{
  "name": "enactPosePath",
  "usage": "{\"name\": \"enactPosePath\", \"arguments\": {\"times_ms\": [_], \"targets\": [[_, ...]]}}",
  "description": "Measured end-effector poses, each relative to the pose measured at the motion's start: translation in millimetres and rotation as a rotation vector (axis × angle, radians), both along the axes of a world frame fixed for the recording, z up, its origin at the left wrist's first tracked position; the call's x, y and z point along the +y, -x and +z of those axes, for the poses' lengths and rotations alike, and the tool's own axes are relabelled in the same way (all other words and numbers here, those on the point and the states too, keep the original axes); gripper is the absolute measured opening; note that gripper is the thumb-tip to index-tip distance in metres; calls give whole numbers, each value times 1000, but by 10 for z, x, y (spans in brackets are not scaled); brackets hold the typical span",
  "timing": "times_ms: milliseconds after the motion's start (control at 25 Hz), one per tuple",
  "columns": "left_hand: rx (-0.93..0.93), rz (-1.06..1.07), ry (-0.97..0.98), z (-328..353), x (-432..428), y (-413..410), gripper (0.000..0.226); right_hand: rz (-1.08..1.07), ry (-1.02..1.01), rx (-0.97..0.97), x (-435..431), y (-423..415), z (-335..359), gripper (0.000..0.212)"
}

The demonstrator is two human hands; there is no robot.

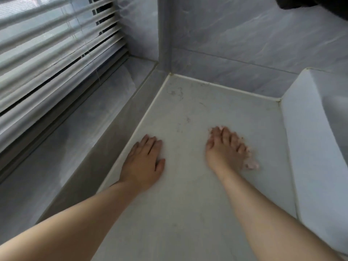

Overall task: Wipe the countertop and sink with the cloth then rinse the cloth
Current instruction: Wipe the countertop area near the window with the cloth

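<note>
Item: countertop, pale stone, running from the near edge to the tiled back corner; sink raised along its right side.

Item: left hand, flat on the counter just beside the left wall seam, fingers together and empty. We use it as a brace.

Item: right hand, palm down mid-counter, fingers spread and pressing the cloth beneath. Only a pinkish edge of the cloth shows past the fingertips and beside the little finger; the rest is hidden and the hand is blurred.

Item: dark smudges and hair-like marks, gathered toward the back left corner and scattered between it and the right hand.

Step in hand, as we judge it: wiping the counter, with the sink and the rinse not yet reached.

Method notes:
- We keep the palm flat so the whole cloth bears on the surface, not just the fingertips.
- We work from the back corner toward ourselves in overlapping passes, drawing the debris forward.
- We push the cloth's edge into the white sealant line where grime lodges.
- We shift the bracing hand before wiping under it.
</note>
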State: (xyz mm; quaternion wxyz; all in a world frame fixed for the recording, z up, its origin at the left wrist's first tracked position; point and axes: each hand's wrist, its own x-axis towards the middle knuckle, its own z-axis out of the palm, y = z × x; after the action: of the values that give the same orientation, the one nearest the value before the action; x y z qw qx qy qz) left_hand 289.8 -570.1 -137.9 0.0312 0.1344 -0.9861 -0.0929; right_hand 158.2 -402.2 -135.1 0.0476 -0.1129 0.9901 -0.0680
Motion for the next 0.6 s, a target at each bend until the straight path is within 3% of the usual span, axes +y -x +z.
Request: {"name": "enactPosePath", "arguments": {"times_ms": [80,160,280,440,520,600], "targets": [[-38,11,16,-2,9,293,81,217,29,15,-132,-182,-46,56],[-85,36,45,8,-9,550,67,399,23,17,-119,-127,-58,67],[-111,56,83,0,-101,817,78,129,-35,104,435,439,-101,56],[-103,67,58,7,-193,970,104,-321,18,25,881,742,-41,49],[-70,84,111,-19,-178,983,105,-353,7,45,569,750,-29,52],[-62,104,134,-44,-159,974,103,-118,35,100,66,659,-85,63]]}}
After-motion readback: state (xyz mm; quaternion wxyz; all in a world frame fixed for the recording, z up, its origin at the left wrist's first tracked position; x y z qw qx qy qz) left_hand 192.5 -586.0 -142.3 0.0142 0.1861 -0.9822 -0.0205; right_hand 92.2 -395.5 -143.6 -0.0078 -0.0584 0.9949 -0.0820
